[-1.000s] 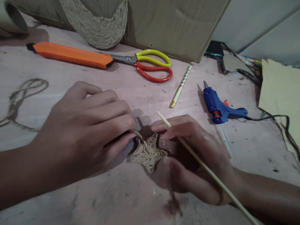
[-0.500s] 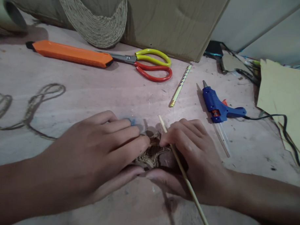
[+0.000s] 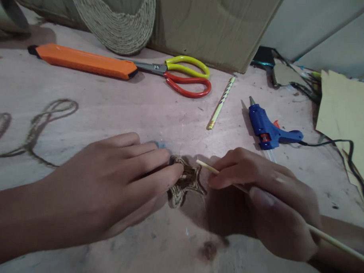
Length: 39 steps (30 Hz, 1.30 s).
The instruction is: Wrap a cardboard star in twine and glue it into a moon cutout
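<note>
A small star (image 3: 177,197) made of coiled brown twine lies on the table, its left side covered by my left hand (image 3: 123,184). The fingers of that hand are bent together over the star, the index fingertip resting at its middle. The thumb is hidden below. My right hand (image 3: 278,203) is closed around a thin wooden stick (image 3: 336,240), held like a pen. The stick's blunt tip is right by the star's upper right point; I cannot tell whether they touch. From behind my left hand a length of twine (image 3: 42,125) runs off in loops.
Beyond my hands lie an orange utility knife (image 3: 86,62), scissors (image 3: 188,77) with yellow and red handles, and a pencil (image 3: 221,104). A blue glue gun (image 3: 261,125) rests at the right, near yellowish card (image 3: 346,114). Behind stand cardboard (image 3: 200,29) and a twine-covered crescent (image 3: 122,31).
My right hand has drawn back to the right from the star and turned the stick, which now lies in a pen-like grip with its tip by the star. More of the star shows.
</note>
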Tool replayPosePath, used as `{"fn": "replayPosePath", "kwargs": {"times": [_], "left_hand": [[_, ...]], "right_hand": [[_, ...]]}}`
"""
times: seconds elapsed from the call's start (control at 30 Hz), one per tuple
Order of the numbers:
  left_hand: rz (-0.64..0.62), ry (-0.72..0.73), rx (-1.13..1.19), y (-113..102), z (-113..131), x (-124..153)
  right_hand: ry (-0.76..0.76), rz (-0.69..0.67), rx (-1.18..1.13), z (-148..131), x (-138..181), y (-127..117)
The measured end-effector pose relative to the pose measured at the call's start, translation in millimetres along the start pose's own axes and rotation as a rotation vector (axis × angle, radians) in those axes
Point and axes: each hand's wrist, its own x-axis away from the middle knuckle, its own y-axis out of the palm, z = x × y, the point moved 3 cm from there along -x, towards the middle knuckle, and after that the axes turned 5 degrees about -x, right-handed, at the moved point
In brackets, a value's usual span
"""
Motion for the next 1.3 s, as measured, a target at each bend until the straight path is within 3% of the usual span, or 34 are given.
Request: {"fn": "replayPosePath", "kwargs": {"times": [0.2,0.5,1.3], "left_hand": [[0.014,0.017,-0.008,-1.1,0.9,3.7],[0.011,0.073,0.003,1.1,-1.5,10.9],[-0.051,0.107,-0.025,-3.3,5.1,13.9]], "right_hand": [[-0.015,-0.149,0.074,-1.7,-3.9,-5.7],[-0.035,-0.258,0.228,-9.5,-3.8,-6.1],[-0.032,-0.198,0.205,-12.6,2.4,-6.5]]}}
